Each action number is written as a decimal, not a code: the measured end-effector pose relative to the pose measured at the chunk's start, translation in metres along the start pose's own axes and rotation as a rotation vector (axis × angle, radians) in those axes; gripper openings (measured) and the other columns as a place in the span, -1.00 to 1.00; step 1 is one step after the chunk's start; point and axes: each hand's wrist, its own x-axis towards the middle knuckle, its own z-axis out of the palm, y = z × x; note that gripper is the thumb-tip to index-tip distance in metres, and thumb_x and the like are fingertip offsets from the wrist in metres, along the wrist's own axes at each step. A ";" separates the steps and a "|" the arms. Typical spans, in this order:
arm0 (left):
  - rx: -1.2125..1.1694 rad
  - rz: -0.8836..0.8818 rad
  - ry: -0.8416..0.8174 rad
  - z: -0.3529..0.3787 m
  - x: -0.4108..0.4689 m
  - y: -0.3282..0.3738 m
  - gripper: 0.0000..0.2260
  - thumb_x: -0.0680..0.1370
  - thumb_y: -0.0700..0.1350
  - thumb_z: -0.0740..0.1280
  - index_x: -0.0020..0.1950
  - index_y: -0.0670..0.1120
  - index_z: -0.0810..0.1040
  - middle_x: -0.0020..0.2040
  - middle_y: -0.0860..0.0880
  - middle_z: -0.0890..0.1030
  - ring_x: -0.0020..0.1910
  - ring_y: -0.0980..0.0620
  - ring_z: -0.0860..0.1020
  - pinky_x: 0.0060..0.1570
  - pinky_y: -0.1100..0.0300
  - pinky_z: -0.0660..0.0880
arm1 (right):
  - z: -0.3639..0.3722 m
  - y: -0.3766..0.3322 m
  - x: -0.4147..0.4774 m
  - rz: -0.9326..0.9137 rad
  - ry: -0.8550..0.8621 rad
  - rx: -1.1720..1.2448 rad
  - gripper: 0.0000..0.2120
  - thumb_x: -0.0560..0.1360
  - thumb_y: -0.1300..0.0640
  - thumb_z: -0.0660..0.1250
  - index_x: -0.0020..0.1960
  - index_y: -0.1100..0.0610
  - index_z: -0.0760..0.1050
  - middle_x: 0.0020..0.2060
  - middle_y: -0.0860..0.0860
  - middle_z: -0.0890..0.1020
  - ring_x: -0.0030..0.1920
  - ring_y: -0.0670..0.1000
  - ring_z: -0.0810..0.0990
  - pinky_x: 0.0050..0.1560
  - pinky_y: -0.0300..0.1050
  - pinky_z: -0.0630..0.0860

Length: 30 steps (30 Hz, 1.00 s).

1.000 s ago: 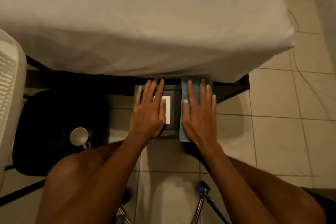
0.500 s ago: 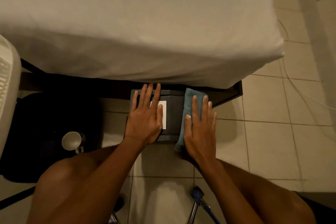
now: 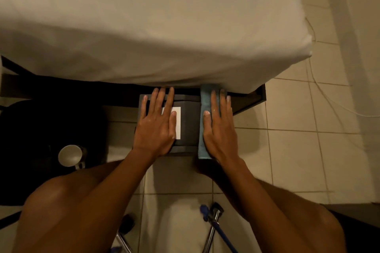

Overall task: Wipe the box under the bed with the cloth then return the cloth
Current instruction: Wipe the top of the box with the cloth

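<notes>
Down at the far left, a dark bag (image 3: 41,129) lies on the tiled floor (image 3: 287,150) with a pale mug (image 3: 70,155) standing at its near side, its opening facing up. Next comes the person's bare left knee (image 3: 51,197), and from above it the left forearm runs forward to the left hand (image 3: 154,127), which rests palm down on the left half of the grey box (image 3: 189,125). Its fingers are straight and slightly apart, the tips reaching the hem of the white sheet (image 3: 164,26) that covers the bed, and the thumb lies across a white label (image 3: 178,127) on the lid. The box sits on the floor at the bed's edge, its far end tucked beneath the dark bed frame (image 3: 253,98) and its near end out in the open between the two arms. Along the box's right edge lies the blue-green cloth (image 3: 205,98), folded into a long strip whose far end slips under the sheet's overhang and whose near end sits at the box's front corner. The right hand (image 3: 221,131) presses flat on this cloth, fingers straight and close together, thumb alongside. Below, between the legs, chrome tube legs (image 3: 211,224) with a blue fitting stand on the tiles, and the right knee (image 3: 308,222) fills the lower right.
</notes>
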 end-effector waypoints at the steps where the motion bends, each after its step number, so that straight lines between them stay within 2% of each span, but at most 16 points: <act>1: -0.001 0.001 -0.001 -0.001 0.000 0.000 -0.45 0.67 0.06 -0.09 0.64 -0.05 -0.09 0.64 -0.11 0.02 0.63 -0.04 -0.06 0.59 -0.07 -0.11 | 0.002 0.000 -0.012 0.002 0.000 -0.003 -0.42 0.68 -0.12 -0.10 0.65 -0.04 -0.13 0.64 -0.07 -0.15 0.62 -0.07 -0.23 0.62 0.04 -0.11; 4: 0.001 -0.007 -0.004 -0.002 -0.001 0.000 -0.45 0.67 0.06 -0.10 0.64 -0.05 -0.07 0.64 -0.11 0.02 0.63 -0.04 -0.05 0.59 -0.06 -0.12 | 0.010 0.002 -0.056 -0.023 -0.028 -0.036 -0.42 0.68 -0.12 -0.11 0.64 -0.02 -0.16 0.64 -0.05 -0.16 0.62 -0.06 -0.23 0.60 0.02 -0.20; 7: -0.004 -0.012 -0.006 -0.002 -0.002 0.001 -0.45 0.67 0.06 -0.10 0.64 -0.04 -0.09 0.65 -0.10 0.01 0.63 -0.03 -0.07 0.59 -0.05 -0.14 | 0.006 0.010 -0.033 -0.059 -0.022 -0.079 -0.44 0.69 -0.08 -0.10 0.63 -0.04 -0.19 0.63 -0.05 -0.18 0.62 -0.09 -0.26 0.59 -0.05 -0.25; 10: 0.000 -0.009 0.006 0.000 -0.001 0.001 -0.46 0.67 0.06 -0.11 0.64 -0.03 -0.10 0.65 -0.10 0.01 0.63 -0.03 -0.08 0.59 -0.05 -0.14 | 0.002 0.009 -0.009 -0.067 -0.026 -0.025 -0.44 0.70 -0.05 -0.04 0.65 -0.04 -0.14 0.64 -0.04 -0.15 0.62 -0.10 -0.25 0.58 -0.14 -0.26; 13: 0.001 -0.012 -0.007 -0.002 -0.002 0.001 -0.45 0.67 0.07 -0.12 0.64 -0.04 -0.09 0.64 -0.11 0.02 0.63 -0.04 -0.06 0.59 -0.06 -0.14 | 0.009 0.014 -0.044 -0.032 -0.004 0.029 -0.44 0.69 -0.05 -0.01 0.64 0.01 -0.06 0.64 0.00 -0.08 0.63 -0.07 -0.18 0.59 -0.17 -0.25; 17: -0.006 -0.003 -0.011 -0.005 -0.002 0.002 -0.46 0.67 0.07 -0.11 0.64 -0.04 -0.06 0.64 -0.13 0.06 0.63 -0.05 -0.03 0.59 -0.07 -0.11 | 0.009 0.034 -0.036 -0.134 -0.056 -0.104 -0.45 0.71 -0.01 0.02 0.64 0.13 0.00 0.64 0.09 -0.07 0.64 0.04 -0.18 0.62 0.10 -0.09; 21: -0.009 -0.004 -0.013 -0.004 -0.001 0.002 -0.46 0.68 0.06 -0.07 0.64 -0.03 -0.07 0.64 -0.12 0.05 0.63 -0.05 -0.03 0.59 -0.06 -0.13 | -0.002 0.021 -0.015 -0.101 -0.048 0.005 -0.45 0.69 -0.07 -0.10 0.62 -0.04 -0.17 0.63 -0.04 -0.17 0.63 -0.04 -0.24 0.60 -0.07 -0.18; 25: -0.004 -0.001 0.002 -0.005 -0.001 0.002 -0.47 0.68 0.04 -0.04 0.64 -0.04 -0.05 0.63 -0.13 0.07 0.63 -0.06 -0.01 0.59 -0.04 -0.14 | 0.007 0.027 -0.070 -0.051 -0.048 0.034 -0.44 0.69 -0.07 -0.11 0.65 0.02 -0.11 0.64 -0.03 -0.15 0.63 0.00 -0.21 0.61 0.07 -0.02; 28: -0.012 -0.005 0.004 -0.005 -0.001 0.003 -0.47 0.68 0.04 -0.04 0.64 -0.04 -0.04 0.63 -0.13 0.07 0.63 -0.06 -0.02 0.59 -0.04 -0.16 | 0.004 0.033 -0.043 -0.103 -0.059 -0.028 -0.45 0.70 -0.05 -0.10 0.65 0.07 -0.08 0.65 0.08 -0.06 0.64 0.08 -0.15 0.62 0.15 -0.02; 30: -0.005 -0.005 0.007 -0.004 0.001 0.002 -0.47 0.69 0.04 -0.05 0.64 -0.04 -0.05 0.64 -0.12 0.06 0.63 -0.05 -0.03 0.59 -0.04 -0.15 | -0.001 0.027 -0.016 -0.099 -0.059 -0.030 -0.46 0.70 -0.02 -0.06 0.64 0.02 -0.10 0.65 0.05 -0.07 0.64 0.06 -0.16 0.63 0.08 -0.10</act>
